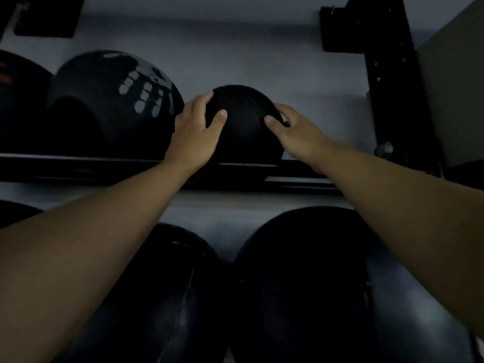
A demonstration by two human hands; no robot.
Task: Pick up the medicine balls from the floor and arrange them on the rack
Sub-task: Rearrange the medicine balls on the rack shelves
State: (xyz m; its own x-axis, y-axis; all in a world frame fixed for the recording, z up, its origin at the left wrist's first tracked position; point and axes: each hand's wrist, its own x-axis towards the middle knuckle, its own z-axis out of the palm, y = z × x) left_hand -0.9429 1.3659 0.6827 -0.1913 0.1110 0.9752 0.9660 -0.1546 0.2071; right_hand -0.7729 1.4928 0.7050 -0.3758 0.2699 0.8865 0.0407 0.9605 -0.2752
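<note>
A small black medicine ball [245, 127] rests on the upper black rail of the rack [78, 169]. My left hand [195, 129] presses its left side with the thumb on its front, and my right hand [293, 128] cups its right side. To its left on the same rail sits a larger black medicine ball with a white handprint [115, 100], touching my left hand's back. Another dark ball with red marks [18, 100] shows at the far left edge.
Two big black balls [167, 297] [309, 284] sit on the lower level under my forearms. A black perforated rack upright [390, 87] stands at the right, with a grey-green panel [455, 95] beyond it. A pale wall lies behind the rack.
</note>
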